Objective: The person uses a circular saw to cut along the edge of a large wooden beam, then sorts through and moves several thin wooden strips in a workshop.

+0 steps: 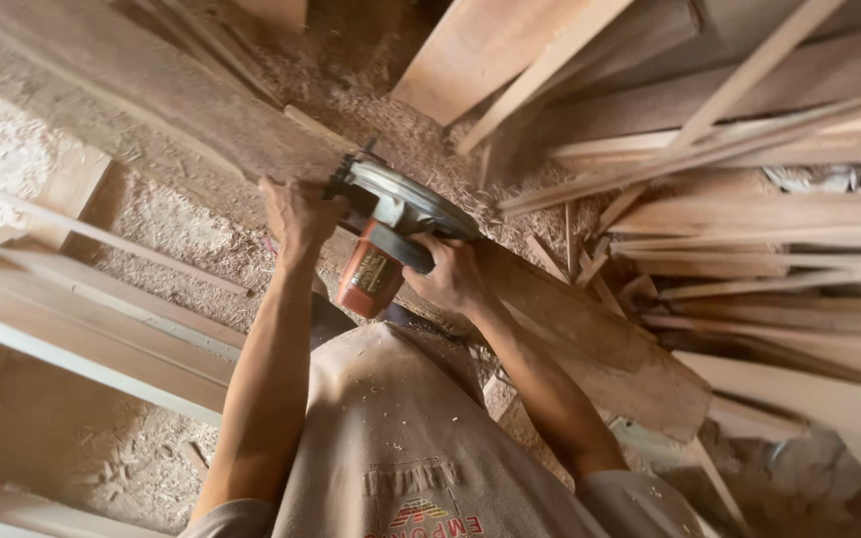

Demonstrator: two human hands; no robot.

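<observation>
In the head view, the person leans over a long wooden board (pixel 590 344) that runs from the far left to the near right. A red and silver power saw (pixel 391 234) sits on the board, about in the middle of it. The right hand (pixel 450 276) is wrapped tight around the saw's dark handle. The left hand (pixel 296 211) is pressed on the board just beside the saw, fingers curled on the wood, so it holds nothing else.

I think the cutting is only partway done, because the saw is on the board and much board lies on both sides of it. Sawdust (pixel 171 234) covers the floor. Thin wood strips (pixel 749 214) are piled on the right.
</observation>
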